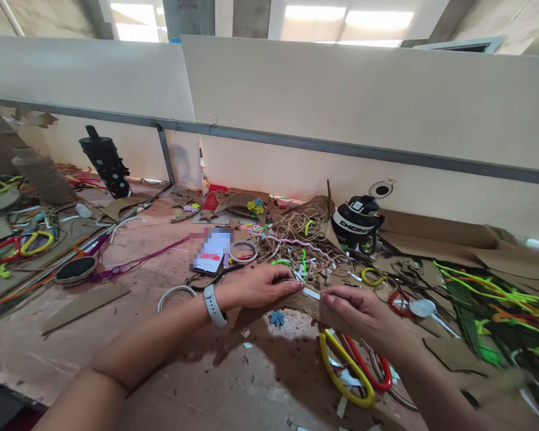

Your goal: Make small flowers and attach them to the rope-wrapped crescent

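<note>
A curved piece wrapped in brown jute twine (312, 303) is held low over the table between both hands. A short white strip (311, 294) lies on its upper edge. My left hand (269, 286), with a pale watch band at the wrist, grips the piece's left part, fingers pinched; something small and pale shows at its fingertips, too small to name. My right hand (357, 306) pinches the piece just right of the white strip. Close below the piece shows a blue flower (277, 318); I cannot tell whether it is attached. Scissors with yellow and red handles (348, 368) lie below the right hand.
Behind the hands are a phone (212, 250), a heap of loose twine (299, 224) and a black bottle (357, 221). Cardboard piece (86, 308) and another pair of scissors (20, 246) lie left. Neon cords (498, 293) spread right. A white partition (363, 102) stands behind.
</note>
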`<state>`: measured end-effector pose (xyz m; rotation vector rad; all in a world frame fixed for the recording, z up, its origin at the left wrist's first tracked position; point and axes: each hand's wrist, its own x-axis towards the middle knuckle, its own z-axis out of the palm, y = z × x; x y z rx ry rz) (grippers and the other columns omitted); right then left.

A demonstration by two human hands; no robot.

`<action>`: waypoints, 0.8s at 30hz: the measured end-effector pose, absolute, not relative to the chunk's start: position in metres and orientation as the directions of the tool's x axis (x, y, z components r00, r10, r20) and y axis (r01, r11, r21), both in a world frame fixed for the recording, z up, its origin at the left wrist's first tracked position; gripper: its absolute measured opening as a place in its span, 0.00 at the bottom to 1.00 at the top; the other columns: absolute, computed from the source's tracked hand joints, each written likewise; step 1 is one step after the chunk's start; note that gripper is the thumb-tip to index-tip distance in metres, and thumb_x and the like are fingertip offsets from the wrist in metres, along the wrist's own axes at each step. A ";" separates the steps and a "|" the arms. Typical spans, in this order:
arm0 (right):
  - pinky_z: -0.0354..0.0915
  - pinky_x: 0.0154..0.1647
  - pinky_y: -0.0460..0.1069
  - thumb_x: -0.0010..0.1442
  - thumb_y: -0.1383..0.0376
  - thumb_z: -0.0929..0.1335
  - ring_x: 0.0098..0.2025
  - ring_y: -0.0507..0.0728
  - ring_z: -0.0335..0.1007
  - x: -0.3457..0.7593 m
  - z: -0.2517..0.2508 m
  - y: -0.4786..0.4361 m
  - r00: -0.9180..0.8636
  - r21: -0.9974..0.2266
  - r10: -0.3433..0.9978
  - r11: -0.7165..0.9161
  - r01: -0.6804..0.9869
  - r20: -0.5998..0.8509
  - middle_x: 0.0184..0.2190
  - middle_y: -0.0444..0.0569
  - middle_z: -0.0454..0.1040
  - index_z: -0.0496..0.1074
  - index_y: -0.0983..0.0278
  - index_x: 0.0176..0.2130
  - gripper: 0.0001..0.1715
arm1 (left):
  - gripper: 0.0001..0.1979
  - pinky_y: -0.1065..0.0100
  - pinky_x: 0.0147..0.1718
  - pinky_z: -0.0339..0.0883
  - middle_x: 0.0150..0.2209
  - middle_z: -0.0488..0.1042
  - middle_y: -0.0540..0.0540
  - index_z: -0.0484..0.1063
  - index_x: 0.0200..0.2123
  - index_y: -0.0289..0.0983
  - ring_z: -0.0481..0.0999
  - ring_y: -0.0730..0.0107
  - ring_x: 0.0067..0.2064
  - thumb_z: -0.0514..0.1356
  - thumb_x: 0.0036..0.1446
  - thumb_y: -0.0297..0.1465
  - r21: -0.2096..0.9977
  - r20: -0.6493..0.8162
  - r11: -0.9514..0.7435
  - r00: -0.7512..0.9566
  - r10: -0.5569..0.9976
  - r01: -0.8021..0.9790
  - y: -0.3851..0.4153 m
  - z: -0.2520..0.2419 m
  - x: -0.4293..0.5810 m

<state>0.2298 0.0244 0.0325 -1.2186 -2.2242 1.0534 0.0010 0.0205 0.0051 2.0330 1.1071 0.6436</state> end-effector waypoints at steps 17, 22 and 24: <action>0.60 0.22 0.46 0.60 0.46 0.60 0.23 0.53 0.59 0.210 0.024 0.022 -0.509 -0.800 0.861 0.290 0.525 -0.022 0.21 0.42 0.63 0.67 0.61 0.25 0.25 | 0.10 0.74 0.32 0.58 0.28 0.66 0.52 0.69 0.31 0.33 0.63 0.76 0.32 0.56 0.60 0.34 0.947 0.046 -0.208 0.541 0.840 0.243 0.017 0.006 0.009; 0.64 0.23 0.47 0.57 0.44 0.62 0.21 0.52 0.59 0.207 0.025 0.021 -0.493 -0.859 0.862 0.161 0.486 -0.118 0.19 0.40 0.59 0.62 0.60 0.23 0.26 | 0.10 0.73 0.33 0.59 0.26 0.64 0.53 0.67 0.27 0.33 0.62 0.77 0.30 0.57 0.59 0.32 0.975 0.085 -0.171 0.472 0.877 0.140 0.019 0.000 0.011; 0.64 0.22 0.46 0.57 0.43 0.62 0.21 0.51 0.57 0.208 0.025 0.021 -0.478 -0.856 0.874 0.181 0.484 -0.086 0.19 0.39 0.57 0.60 0.60 0.22 0.26 | 0.10 0.73 0.33 0.60 0.27 0.66 0.52 0.67 0.28 0.33 0.64 0.76 0.31 0.57 0.59 0.33 0.978 0.062 -0.144 0.448 0.892 0.150 0.017 0.002 0.011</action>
